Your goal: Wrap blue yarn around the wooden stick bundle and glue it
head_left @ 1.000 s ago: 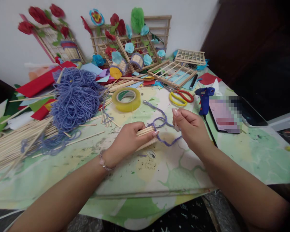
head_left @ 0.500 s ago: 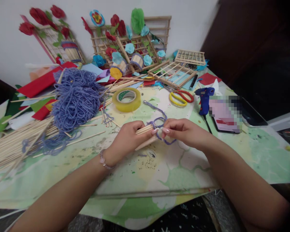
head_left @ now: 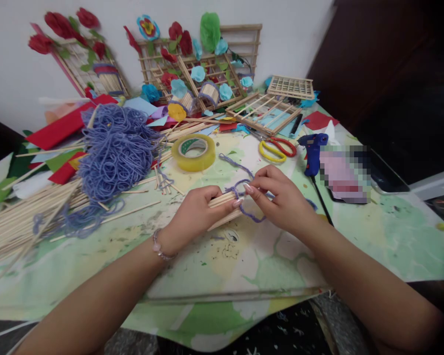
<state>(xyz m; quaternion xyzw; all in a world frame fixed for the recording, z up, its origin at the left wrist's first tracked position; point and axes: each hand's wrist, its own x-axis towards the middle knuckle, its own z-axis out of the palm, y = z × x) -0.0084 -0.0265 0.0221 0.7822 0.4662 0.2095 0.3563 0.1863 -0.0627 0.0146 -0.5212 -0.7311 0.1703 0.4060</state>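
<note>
At the near middle of the bench (head_left: 355, 251), head view, the only one: left hand (head_left: 196, 211) has its fingers closed around a bundle of pale sticks (head_left: 222, 199), thumb pressing on top close to the ends. Bundle points right, just above the patterned cover as far as I can tell. Blue-violet yarn (head_left: 235, 189) is looped at those right-hand ends, with one loop hanging below and a tail lying beyond on the cloth. Right hand (head_left: 281, 197) is just beside the left, thumb and forefinger pinched together on the yarn loop. Other right-hand fingers curled; exact grip partly hidden.

Step in hand, my read: lacing or tying yarn round the stick ends. Next move calls for a firm left grip so the sticks don't slide, and light, even tension from the right so the loops don't tangle. Can't see how the strand runs under the bundle.

Nearby: yarn pile (head_left: 118, 143) and loose sticks (head_left: 29, 212) to the left, tape roll (head_left: 194, 164) beyond the hands, scissors (head_left: 264, 147) and glue gun (head_left: 313, 155) past the right hand.
</note>
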